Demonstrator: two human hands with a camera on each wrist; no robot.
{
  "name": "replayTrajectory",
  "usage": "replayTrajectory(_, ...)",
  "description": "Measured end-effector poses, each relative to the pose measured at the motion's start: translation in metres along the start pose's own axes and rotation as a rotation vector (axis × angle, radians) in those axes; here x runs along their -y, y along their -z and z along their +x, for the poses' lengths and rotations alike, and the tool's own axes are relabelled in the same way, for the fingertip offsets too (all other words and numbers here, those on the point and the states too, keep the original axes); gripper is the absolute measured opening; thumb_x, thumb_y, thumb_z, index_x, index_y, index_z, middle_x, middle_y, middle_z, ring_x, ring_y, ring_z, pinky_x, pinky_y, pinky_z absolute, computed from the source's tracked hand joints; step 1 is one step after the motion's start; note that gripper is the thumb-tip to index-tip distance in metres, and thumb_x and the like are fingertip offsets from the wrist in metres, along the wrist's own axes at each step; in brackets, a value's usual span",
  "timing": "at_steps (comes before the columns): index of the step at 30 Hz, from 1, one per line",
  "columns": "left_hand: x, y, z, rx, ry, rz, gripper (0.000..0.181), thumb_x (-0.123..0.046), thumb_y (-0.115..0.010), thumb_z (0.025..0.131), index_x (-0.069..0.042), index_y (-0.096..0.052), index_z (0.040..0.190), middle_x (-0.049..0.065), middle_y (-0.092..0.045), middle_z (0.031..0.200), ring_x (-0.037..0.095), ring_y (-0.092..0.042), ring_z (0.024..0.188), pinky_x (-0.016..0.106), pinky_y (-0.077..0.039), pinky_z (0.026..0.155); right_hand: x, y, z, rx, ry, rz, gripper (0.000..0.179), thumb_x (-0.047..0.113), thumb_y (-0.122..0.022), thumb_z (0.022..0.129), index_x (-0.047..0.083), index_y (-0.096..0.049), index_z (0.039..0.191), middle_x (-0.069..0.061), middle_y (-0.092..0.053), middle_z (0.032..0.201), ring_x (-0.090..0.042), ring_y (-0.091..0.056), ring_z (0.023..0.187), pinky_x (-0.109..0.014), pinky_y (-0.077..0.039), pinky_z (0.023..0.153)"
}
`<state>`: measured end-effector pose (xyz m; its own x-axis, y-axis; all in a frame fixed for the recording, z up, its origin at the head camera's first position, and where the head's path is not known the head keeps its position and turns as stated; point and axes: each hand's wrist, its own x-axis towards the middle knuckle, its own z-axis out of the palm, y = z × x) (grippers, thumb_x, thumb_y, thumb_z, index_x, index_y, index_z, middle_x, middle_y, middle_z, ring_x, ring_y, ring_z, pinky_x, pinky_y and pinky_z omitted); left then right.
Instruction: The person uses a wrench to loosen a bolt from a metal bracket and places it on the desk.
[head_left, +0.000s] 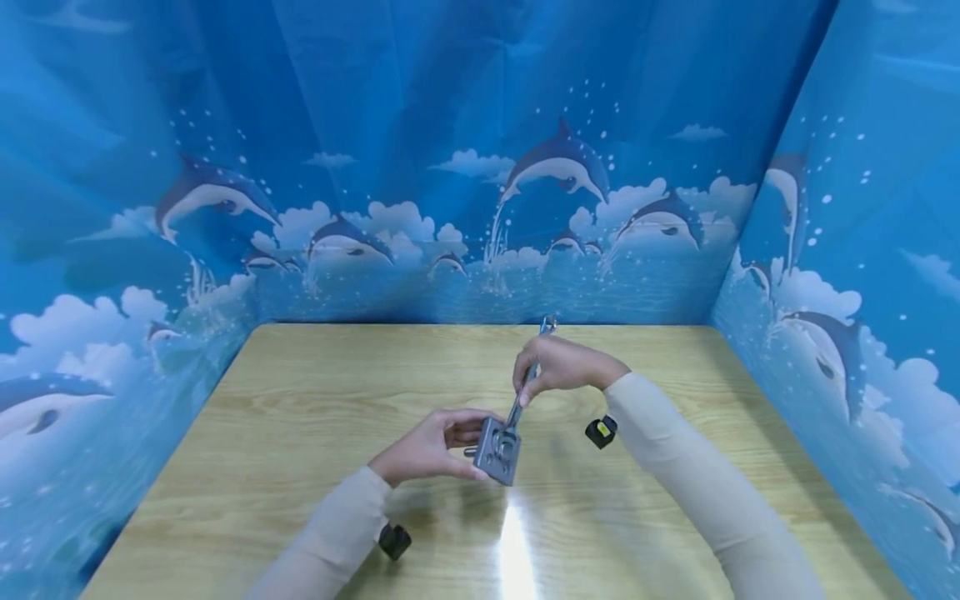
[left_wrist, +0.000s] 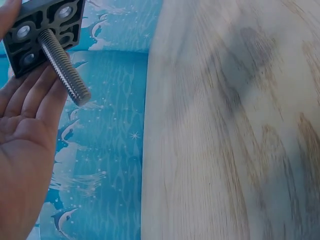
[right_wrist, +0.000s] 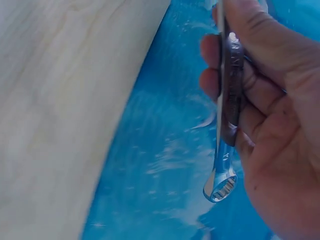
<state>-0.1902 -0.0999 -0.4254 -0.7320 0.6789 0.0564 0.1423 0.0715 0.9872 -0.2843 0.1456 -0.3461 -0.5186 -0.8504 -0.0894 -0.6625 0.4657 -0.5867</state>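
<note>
My left hand (head_left: pixel 429 450) grips a grey square plate (head_left: pixel 487 473) with holes by its edges, above the table. A threaded bolt (left_wrist: pixel 64 67) sticks out of the plate's underside, pointing down past the fingers in the left wrist view. My right hand (head_left: pixel 568 364) holds a shiny combination wrench (right_wrist: pixel 231 95) around its shank. The wrench's ring end (right_wrist: pixel 223 187) points away from the plate. Its other end lies over the middle of the plate's face in the head view, at the bolt; the exact fit there is too small to make out.
Below both hands spreads a wood-grain table (head_left: pixel 315 383). Blue curtains (head_left: pixel 420 100) printed with dolphins and clouds stand along its back and sides. A dark wrist camera (head_left: pixel 394 542) sits by the left cuff, another dark device (head_left: pixel 601 432) by the right cuff.
</note>
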Motion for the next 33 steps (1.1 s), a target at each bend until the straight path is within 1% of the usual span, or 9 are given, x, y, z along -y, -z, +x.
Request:
replayTrajectory(4, 0.001, -0.002, 0.001, 0.030, 0.001, -0.004, 0.076, -0.005, -0.082, 0.072, 0.000, -0.045, 0.139, 0.012, -0.054, 0.137, 0.024, -0.056, 0.122, 0.037, -0.045, 0.106, 0.015, 0.007, 0.008, 0.033, 0.017, -0.150, 0.010, 0.029, -0.079, 0.077, 0.021, -0.073, 0.080, 0.015, -0.068, 0.078, -0.005, -0.063, 0.077, -0.024, -0.056, 0.073)
replayTrajectory(7, 0.002, -0.003, 0.002, 0.042, 0.008, -0.023, 0.076, -0.002, -0.081, 0.072, 0.002, -0.044, 0.139, 0.013, -0.053, 0.137, 0.025, -0.055, 0.123, 0.038, -0.044, 0.107, 0.021, 0.008, 0.010, 0.043, 0.012, -0.207, 0.011, 0.031, -0.079, 0.076, 0.022, -0.073, 0.078, 0.017, -0.067, 0.076, -0.003, -0.061, 0.076, -0.024, -0.055, 0.072)
replayTrajectory(13, 0.004, -0.002, 0.001, 0.047, 0.021, -0.045, 0.073, -0.004, -0.081, 0.073, -0.004, -0.048, 0.138, 0.012, -0.054, 0.137, 0.025, -0.055, 0.123, 0.035, -0.045, 0.106, 0.018, 0.003, 0.005, 0.047, -0.024, -0.170, 0.011, 0.031, -0.078, 0.078, 0.021, -0.073, 0.080, 0.015, -0.068, 0.079, -0.005, -0.064, 0.077, -0.024, -0.056, 0.074)
replayTrajectory(16, 0.007, -0.002, -0.001, 0.032, 0.027, -0.051, 0.071, -0.008, -0.082, 0.074, -0.007, -0.049, 0.137, 0.011, -0.054, 0.137, 0.024, -0.055, 0.123, 0.036, -0.045, 0.106, 0.010, 0.000, -0.002, 0.028, -0.048, -0.135, 0.014, 0.034, -0.076, 0.079, 0.021, -0.073, 0.082, 0.014, -0.069, 0.081, -0.007, -0.065, 0.080, -0.024, -0.056, 0.075)
replayTrajectory(19, 0.010, 0.000, -0.003, 0.007, 0.027, -0.072, 0.071, -0.009, -0.082, 0.074, -0.007, -0.050, 0.137, 0.011, -0.054, 0.137, 0.024, -0.055, 0.123, 0.038, -0.044, 0.107, 0.000, -0.004, -0.009, 0.000, -0.079, -0.066, 0.016, 0.034, -0.075, 0.080, 0.019, -0.073, 0.084, 0.011, -0.069, 0.082, -0.011, -0.066, 0.079, -0.025, -0.057, 0.073)
replayTrajectory(22, 0.013, 0.001, -0.004, -0.030, 0.025, -0.077, 0.071, -0.009, -0.082, 0.073, -0.006, -0.050, 0.137, 0.011, -0.055, 0.136, 0.025, -0.055, 0.122, 0.041, -0.043, 0.108, -0.013, -0.009, -0.019, -0.039, -0.129, 0.030, 0.016, 0.031, -0.075, 0.081, 0.016, -0.074, 0.086, 0.008, -0.070, 0.083, -0.012, -0.067, 0.077, -0.027, -0.058, 0.070)
replayTrajectory(26, 0.018, 0.003, -0.005, -0.105, 0.046, -0.055, 0.074, -0.011, -0.083, 0.071, -0.006, -0.049, 0.137, 0.009, -0.057, 0.135, 0.025, -0.057, 0.121, 0.040, -0.044, 0.106, -0.030, -0.016, -0.035, -0.119, -0.197, 0.132, 0.015, 0.026, -0.075, 0.082, 0.012, -0.075, 0.089, 0.004, -0.071, 0.082, -0.011, -0.064, 0.070, -0.029, -0.058, 0.064)
replayTrajectory(30, 0.020, 0.002, -0.004, -0.212, 0.060, -0.040, 0.077, -0.016, -0.085, 0.070, -0.005, -0.049, 0.137, 0.010, -0.057, 0.134, 0.026, -0.057, 0.120, 0.035, -0.047, 0.103, -0.041, -0.028, -0.049, -0.211, -0.263, 0.184, 0.015, 0.026, -0.073, 0.085, 0.011, -0.075, 0.089, 0.002, -0.070, 0.079, -0.012, -0.054, 0.064, -0.026, -0.048, 0.055)
replayTrajectory(33, 0.021, 0.000, -0.003, -0.318, 0.055, -0.013, 0.077, -0.020, -0.087, 0.068, -0.007, -0.051, 0.135, 0.011, -0.057, 0.133, 0.027, -0.057, 0.120, 0.033, -0.048, 0.101, -0.041, -0.043, -0.055, -0.291, -0.324, 0.225, 0.019, 0.029, -0.070, 0.088, 0.010, -0.075, 0.091, -0.001, -0.068, 0.076, -0.014, -0.048, 0.061, -0.024, -0.041, 0.052)
